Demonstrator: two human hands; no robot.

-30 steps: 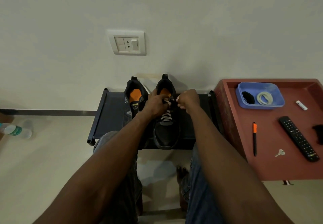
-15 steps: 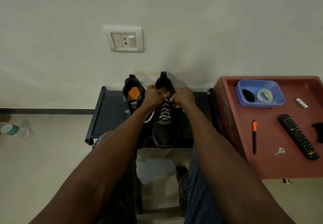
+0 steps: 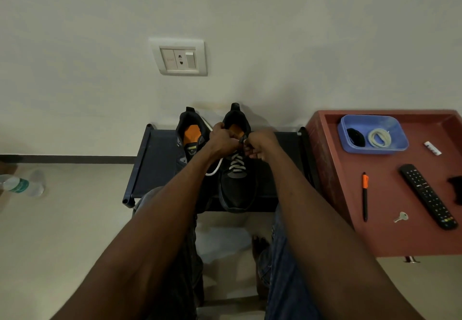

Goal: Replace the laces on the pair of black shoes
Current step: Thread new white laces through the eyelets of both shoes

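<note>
Two black shoes stand side by side on a dark rack [image 3: 155,167] against the wall, toes toward the person. The right shoe [image 3: 237,187] carries a white lace [image 3: 237,164] crossed through its lower eyelets; the left shoe [image 3: 191,139] is partly hidden behind the left forearm and shows an orange insole. Both hands meet at the top of the right shoe's lacing. The left hand [image 3: 221,139] is curled, gripping the lace, a loose loop of which hangs down just beside the wrist. The right hand [image 3: 260,144] is also curled, its fingertips pinching the lace at the shoe's upper eyelets. To the right, a red tabletop [image 3: 390,239] holds a blue tray [image 3: 400,144] with a coiled white lace [image 3: 379,138] and a black bundle [image 3: 356,136], plus a pen [image 3: 365,196], a remote [image 3: 428,196] and a key [image 3: 401,217]. A bottle [image 3: 21,185] lies on the floor at far left.
</note>
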